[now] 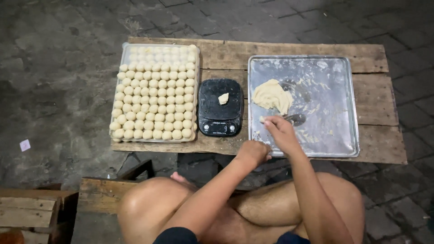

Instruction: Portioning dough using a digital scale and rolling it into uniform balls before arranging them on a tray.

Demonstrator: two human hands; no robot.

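Clear tray (123,54) packed with dough balls (153,101) at tabletop (289,49) left. Black scale (220,107) carries small dough piece (223,98). Left hand (254,151) curled shut at tabletop edge. Right hand (280,129) pinches a dough bit on metal tray (334,72), below dough lump (272,96).

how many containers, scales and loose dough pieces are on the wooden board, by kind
Clear tray of dough balls: 1
Metal baking tray: 1
Black kitchen scale: 1
Large dough lump on the metal tray: 1
Small dough piece on the scale: 1
Total: 5
The balls in the clear tray are too many to count reliably.
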